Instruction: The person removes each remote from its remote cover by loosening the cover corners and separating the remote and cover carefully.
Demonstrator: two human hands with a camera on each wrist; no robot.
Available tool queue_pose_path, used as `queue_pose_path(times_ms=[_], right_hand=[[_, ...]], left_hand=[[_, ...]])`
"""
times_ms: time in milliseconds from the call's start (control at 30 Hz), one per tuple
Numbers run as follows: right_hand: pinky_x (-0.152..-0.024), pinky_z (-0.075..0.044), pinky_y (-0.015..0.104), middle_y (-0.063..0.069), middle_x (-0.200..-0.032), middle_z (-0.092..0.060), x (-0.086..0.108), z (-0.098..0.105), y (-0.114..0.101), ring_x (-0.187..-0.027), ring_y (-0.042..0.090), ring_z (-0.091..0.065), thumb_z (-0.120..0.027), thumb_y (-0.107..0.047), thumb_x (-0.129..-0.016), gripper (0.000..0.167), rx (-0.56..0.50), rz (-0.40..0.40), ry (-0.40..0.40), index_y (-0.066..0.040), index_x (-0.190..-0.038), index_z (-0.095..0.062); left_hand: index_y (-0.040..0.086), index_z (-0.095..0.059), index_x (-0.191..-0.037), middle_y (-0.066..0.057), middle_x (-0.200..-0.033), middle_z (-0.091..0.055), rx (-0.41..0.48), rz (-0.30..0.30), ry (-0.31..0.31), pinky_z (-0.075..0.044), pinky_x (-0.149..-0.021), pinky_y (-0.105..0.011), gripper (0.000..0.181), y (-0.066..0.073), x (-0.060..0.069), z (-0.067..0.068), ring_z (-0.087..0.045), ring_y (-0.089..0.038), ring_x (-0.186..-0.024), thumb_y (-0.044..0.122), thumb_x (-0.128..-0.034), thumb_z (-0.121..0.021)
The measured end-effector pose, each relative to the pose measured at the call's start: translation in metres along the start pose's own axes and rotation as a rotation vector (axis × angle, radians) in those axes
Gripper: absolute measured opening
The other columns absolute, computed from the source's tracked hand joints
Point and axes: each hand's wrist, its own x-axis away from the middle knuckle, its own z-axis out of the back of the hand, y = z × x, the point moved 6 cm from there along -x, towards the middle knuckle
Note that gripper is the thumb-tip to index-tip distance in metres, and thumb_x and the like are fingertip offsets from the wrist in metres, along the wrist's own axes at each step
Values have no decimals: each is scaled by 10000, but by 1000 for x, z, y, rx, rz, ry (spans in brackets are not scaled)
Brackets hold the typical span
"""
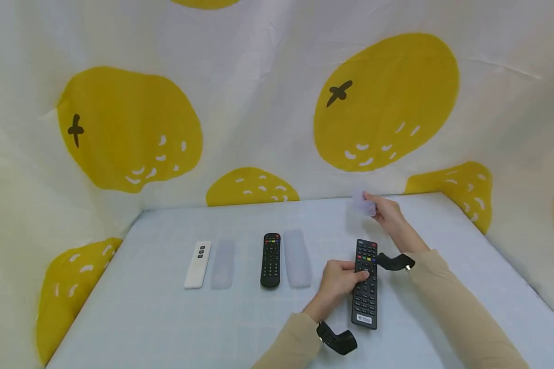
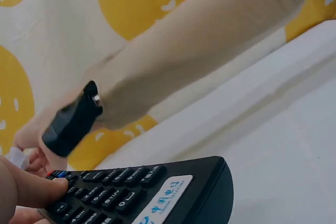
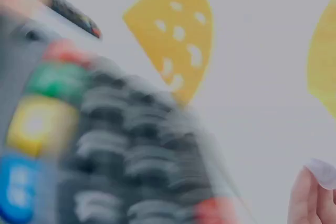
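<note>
My left hand (image 1: 334,282) grips a long black remote control (image 1: 364,305) by its left side, thumb over the buttons. The remote is tilted up in the left wrist view, where the thumb (image 2: 31,184) lies on the keys and a white label shows at the near end. Farther back, my right hand (image 1: 389,214) pinches a translucent, film-like piece (image 1: 363,204) near the table's rear edge. In the right wrist view the remote's coloured buttons (image 3: 39,124) loom large and blurred, with the right fingers (image 3: 302,198) holding the film at the lower right.
To the left lie a white remote (image 1: 197,266) and a smaller black remote (image 1: 270,261), each with a flat translucent sleeve (image 1: 297,259) to its right. The white table (image 1: 157,318) meets a curtain with yellow fruit prints (image 1: 129,128) at its back and sides.
</note>
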Motion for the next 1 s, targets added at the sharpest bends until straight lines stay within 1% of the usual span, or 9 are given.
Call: queue_pose_path(times_ms=[67, 200, 267, 433, 500, 633, 700, 867, 1000], right_hand=[[-653, -504, 132, -131, -804, -598, -1, 9, -8, -767, 7, -549, -699, -283, -878, 298, 71, 45, -19, -105, -1066, -552], [-701, -503, 123, -121, -919, -550, 3, 15, -6, -871, 23, -516, -711, -335, -861, 556, 127, 22, -44, -78, -1289, -467], [-709, -503, 121, -117, -932, -545, 5, 17, 0, -889, 33, -501, -711, -319, -862, 542, 96, -12, -46, -89, -1286, -464], [-708, -512, 138, -119, -876, -586, 11, 16, 13, -841, 17, -528, -687, -231, -889, 308, 13, -50, -85, -117, -1108, -503], [-719, -516, 143, -105, -919, -575, 13, 15, 15, -851, 16, -535, -686, -230, -890, 341, 12, -48, -100, -107, -1147, -499], [-753, -515, 136, -82, -1044, -496, 17, 10, 15, -922, 26, -509, -678, -259, -896, 571, 43, -46, -134, -85, -1362, -399], [-749, -518, 137, -93, -1016, -532, 18, 7, 15, -905, 18, -529, -673, -247, -900, 597, 46, -43, -153, -58, -1382, -376], [-716, -533, 156, -113, -827, -620, 21, 3, 14, -793, 7, -591, -650, -195, -915, 514, 39, -47, -180, -24, -1328, -397], [-712, -535, 160, -116, -818, -616, 23, 4, 14, -783, 6, -595, -645, -200, -917, 583, 50, -41, -185, -1, -1378, -348]], left_hand=[[-6, -742, -940, -54, -763, -734, 23, 7, 13, -539, -574, -250, 226, -6, 1, -4, -673, -110, -668, 112, -755, -796], [-26, -714, -1014, -100, -859, -747, 0, -39, 84, -573, -659, -280, 314, -5, -5, 4, -701, -126, -754, 159, -771, -789], [-31, -705, -1030, -111, -890, -747, -8, -45, 100, -576, -677, -281, 338, -4, -9, 8, -703, -124, -781, 175, -775, -788], [-52, -693, -1044, -99, -882, -742, -35, -30, 104, -569, -671, -269, 336, -5, -19, 15, -688, -110, -772, 159, -794, -768], [-51, -698, -1024, -84, -846, -735, -60, -37, 112, -556, -636, -251, 300, -4, -23, 18, -670, -98, -730, 134, -794, -750], [-31, -707, -954, -49, -767, -696, -85, -46, 116, -519, -541, -230, 219, 2, -30, 21, -626, -91, -637, 96, -776, -720], [-21, -710, -906, -42, -741, -681, -96, -49, 111, -504, -505, -224, 170, 5, -32, 22, -610, -92, -607, 92, -779, -716], [-16, -708, -877, -45, -707, -684, -154, -86, 130, -495, -474, -213, 162, 10, -35, 22, -619, -97, -564, 109, -781, -748], [-7, -709, -904, -25, -673, -669, -207, -99, 151, -477, -460, -199, 186, 11, -40, 20, -601, -88, -526, 126, -784, -762]])
